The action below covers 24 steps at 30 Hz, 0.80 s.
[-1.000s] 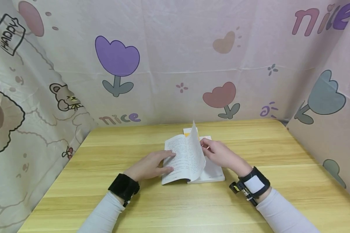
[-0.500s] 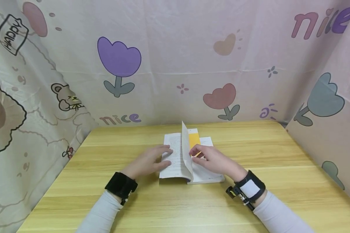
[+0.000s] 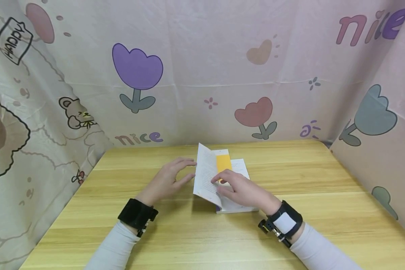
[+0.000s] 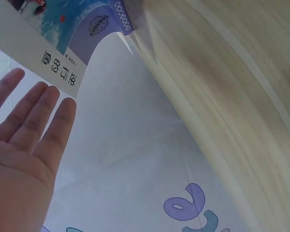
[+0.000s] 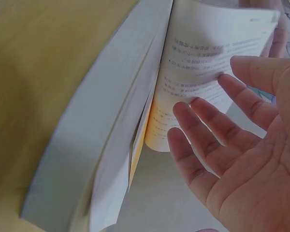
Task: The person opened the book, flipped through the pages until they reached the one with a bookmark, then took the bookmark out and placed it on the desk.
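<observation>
An open paperback book [image 3: 203, 170] lies on the table, its left leaves and cover tilted up off the wood and its right part flat. Blue and purple artwork with dark printed characters marks the outside of the cover [image 4: 79, 34]. My left hand [image 3: 167, 180] has its fingers stretched out, the tips at the raised left edge. Over the inner pages hovers my right hand [image 3: 244, 189], fingers loosely extended, the tips at or close to the printed page [image 5: 193, 72]; contact is hard to tell. A yellow-and-white piece [image 3: 224, 162] shows behind the right fingers.
The book rests on a light wooden table [image 3: 290, 165]. Printed cloth [image 3: 195, 75] hangs behind the table and along both sides. Each wrist wears a black band [image 3: 137, 214] with a small device.
The leaf that stood near the middle has swung left, and the left side of the book has lifted off the table. My right hand moved left; my left hand slid to the outer edge.
</observation>
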Tool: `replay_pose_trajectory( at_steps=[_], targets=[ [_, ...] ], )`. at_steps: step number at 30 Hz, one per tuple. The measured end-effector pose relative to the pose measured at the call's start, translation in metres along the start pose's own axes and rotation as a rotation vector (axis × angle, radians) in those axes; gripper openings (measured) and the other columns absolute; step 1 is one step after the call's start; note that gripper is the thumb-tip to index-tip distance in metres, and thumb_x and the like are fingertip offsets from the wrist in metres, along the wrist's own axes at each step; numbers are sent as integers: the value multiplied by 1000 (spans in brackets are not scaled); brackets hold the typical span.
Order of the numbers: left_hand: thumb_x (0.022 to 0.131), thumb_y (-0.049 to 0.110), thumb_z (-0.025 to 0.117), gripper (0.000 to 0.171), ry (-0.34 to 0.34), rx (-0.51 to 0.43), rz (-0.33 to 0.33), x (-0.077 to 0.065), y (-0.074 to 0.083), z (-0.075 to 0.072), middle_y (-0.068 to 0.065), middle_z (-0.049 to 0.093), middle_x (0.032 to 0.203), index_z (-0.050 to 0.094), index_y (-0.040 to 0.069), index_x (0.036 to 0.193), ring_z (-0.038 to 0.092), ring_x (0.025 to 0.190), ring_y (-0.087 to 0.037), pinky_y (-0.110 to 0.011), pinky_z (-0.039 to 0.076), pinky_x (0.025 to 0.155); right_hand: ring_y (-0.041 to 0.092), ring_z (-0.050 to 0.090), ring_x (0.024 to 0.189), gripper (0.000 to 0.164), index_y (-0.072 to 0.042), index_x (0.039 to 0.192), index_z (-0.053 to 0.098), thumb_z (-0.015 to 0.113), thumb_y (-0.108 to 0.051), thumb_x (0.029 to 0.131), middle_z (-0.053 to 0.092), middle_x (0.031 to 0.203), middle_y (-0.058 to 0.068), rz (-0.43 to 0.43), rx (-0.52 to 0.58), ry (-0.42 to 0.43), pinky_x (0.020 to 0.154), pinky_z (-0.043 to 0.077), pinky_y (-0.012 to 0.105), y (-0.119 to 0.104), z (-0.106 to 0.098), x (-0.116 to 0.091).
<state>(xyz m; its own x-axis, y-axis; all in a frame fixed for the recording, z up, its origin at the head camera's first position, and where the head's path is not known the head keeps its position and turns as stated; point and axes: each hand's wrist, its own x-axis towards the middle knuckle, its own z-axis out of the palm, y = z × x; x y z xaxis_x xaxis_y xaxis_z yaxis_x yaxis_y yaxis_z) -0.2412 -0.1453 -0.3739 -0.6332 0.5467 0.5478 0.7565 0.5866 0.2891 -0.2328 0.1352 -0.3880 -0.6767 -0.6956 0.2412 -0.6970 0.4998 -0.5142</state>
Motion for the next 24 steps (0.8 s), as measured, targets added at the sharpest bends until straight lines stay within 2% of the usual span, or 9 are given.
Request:
replay_pose_trajectory(
  at_steps=[6,10,16,20,24],
  targets=[
    [94,24,63,31,39,13,31,1,0,1,-9,58,127,66,7,120,52,118,-19,-38,43,97,11,51,113,32,-15,126,61,59,-26,96,54,125,-4,-51,-42,-2,94,44,29,-3,3,0],
    [94,25,62,32,26,5,35,1,1,3,-11,58,127,66,7,120,52,117,-20,-38,43,97,11,51,113,34,-14,128,61,60,-26,96,53,128,0,-69,-58,-8,93,45,30,-4,7,0],
    [95,29,61,32,-94,35,18,-2,2,8,-10,56,133,67,11,120,49,123,-22,-40,41,99,15,56,107,35,-12,131,61,58,-21,97,50,133,11,-101,-71,-36,88,49,30,-6,10,1],
    [96,32,59,32,-188,61,4,-4,3,12,-8,55,134,68,14,121,48,124,-22,-40,40,100,18,51,114,37,-12,132,61,59,-22,97,49,135,12,-104,-99,-46,93,45,33,-9,11,1],
    [95,37,59,37,-261,76,-23,-7,3,17,-9,52,137,65,15,124,46,126,-22,-40,38,101,21,48,116,38,-13,133,61,59,-24,97,47,137,13,-107,-127,-56,93,45,35,-11,13,0]
  ],
)
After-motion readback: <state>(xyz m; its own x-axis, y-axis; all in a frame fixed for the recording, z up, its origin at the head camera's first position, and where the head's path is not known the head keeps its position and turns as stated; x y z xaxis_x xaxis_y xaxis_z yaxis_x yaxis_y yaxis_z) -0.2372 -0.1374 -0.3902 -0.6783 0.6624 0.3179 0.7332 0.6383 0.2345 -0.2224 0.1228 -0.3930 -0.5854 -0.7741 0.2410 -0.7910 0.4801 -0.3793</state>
